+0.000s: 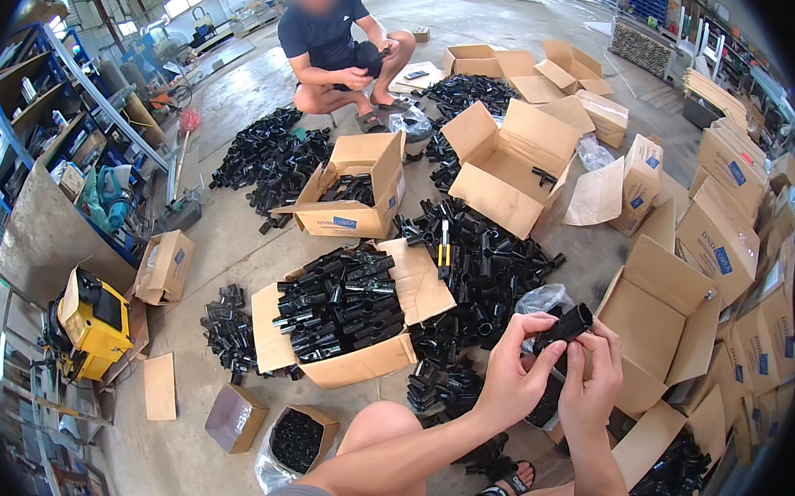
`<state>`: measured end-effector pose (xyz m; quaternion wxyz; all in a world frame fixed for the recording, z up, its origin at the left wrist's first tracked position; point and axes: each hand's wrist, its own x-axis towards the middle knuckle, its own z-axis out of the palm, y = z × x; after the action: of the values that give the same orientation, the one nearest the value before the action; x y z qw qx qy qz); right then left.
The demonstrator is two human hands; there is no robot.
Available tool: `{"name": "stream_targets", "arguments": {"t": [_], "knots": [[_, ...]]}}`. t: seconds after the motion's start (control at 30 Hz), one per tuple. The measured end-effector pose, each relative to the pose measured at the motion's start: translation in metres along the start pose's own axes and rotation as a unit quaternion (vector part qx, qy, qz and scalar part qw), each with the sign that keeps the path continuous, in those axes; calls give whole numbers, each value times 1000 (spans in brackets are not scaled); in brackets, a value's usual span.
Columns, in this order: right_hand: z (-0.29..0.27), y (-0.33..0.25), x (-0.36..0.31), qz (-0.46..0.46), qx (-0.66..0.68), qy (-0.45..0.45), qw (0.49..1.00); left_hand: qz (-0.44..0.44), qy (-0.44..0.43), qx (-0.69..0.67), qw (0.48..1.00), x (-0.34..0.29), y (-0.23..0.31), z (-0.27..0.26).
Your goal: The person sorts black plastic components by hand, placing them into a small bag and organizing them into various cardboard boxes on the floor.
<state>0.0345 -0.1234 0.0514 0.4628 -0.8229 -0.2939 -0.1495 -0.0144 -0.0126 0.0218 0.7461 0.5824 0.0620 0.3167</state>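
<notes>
Both hands hold one black tubular fitting (573,324) up in front of me, its round open end tilted toward the upper right. My left hand (520,365) pinches it from the left with thumb and fingers. Against its right side, the fingertips of my right hand (591,377) press near the lower part, and whatever small piece they may also grip is hidden. Beneath the hands are a clear plastic bag (546,299) and a heap of similar black fittings (487,282). A cardboard box (361,367) full of the same fittings stands to the left.
Yellow-handled pliers (444,256) lie on the heap. An open carton (660,317) stands right of my hands, with stacked cartons (725,243) beyond. A small box of little black parts (297,438) is near my knee. Another person (338,46) squats at the far side, handling a dark piece.
</notes>
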Motion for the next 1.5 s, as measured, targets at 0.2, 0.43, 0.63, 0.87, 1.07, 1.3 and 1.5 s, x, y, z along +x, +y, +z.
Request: {"name": "stream_targets", "arguments": {"t": [0.2,0.43,0.63,0.87,1.07,1.3,1.5], "knots": [[-2,-7,0,20,41,-16,999,-53,-6,-27,998,0,6,-2],[5,-8,2,2,19,15,1000,-25,0,-30,999,1,4,-1],[-2,-1,0,11,43,-15,999,-15,14,-34,999,1,1,1],[4,-3,2,12,66,-6,998,-49,2,-42,998,1,3,-3],[-4,-1,0,4,36,-10,999,-30,-8,17,999,-5,5,0],[-10,-4,-2,8,46,-11,999,-39,-8,6,999,-8,7,-1],[-14,-2,-4,18,69,-20,997,-53,-6,-17,998,-10,13,4]]}}
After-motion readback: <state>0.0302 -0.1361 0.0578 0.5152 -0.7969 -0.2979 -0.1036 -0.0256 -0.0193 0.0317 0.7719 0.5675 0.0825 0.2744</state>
